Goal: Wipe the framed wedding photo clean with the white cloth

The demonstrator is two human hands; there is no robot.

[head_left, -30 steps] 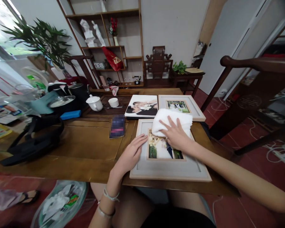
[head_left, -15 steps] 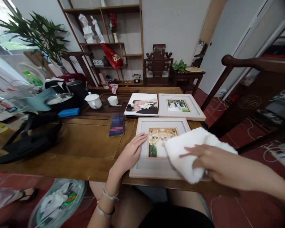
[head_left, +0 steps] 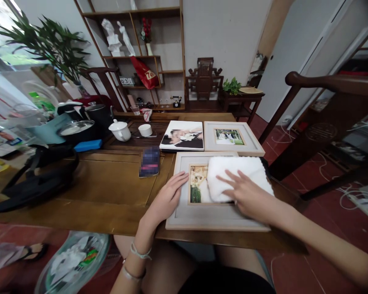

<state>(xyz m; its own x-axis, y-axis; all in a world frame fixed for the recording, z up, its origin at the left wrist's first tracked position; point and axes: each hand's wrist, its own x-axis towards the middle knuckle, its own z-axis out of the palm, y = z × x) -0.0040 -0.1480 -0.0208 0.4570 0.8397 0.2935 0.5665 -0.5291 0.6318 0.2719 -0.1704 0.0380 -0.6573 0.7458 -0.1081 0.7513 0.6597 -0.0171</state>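
Note:
A light wooden picture frame [head_left: 180, 218] with a pale mat and a wedding photo lies flat near the table's front edge. My left hand [head_left: 168, 196] rests flat on its left side, fingers stretched towards the photo. Over the right part of the photo is a folded, fluffy white cloth [head_left: 254, 171]. My right hand [head_left: 242, 192] holds this cloth against the frame, some fingers spread across its top. The cloth hides the photo's right side and the frame's upper right corner.
Behind lie a second framed photo [head_left: 254, 143] and a photo panel [head_left: 167, 143]. A phone [head_left: 149, 162], a white lidded cup [head_left: 120, 130], a small white bowl [head_left: 145, 130] and a black strap bag [head_left: 43, 179] are to the left. A dark chair [head_left: 306, 126] stands right.
My right hand has moved the white cloth left and away from me, from the frame's lower right to its upper right. My left hand stays on the frame.

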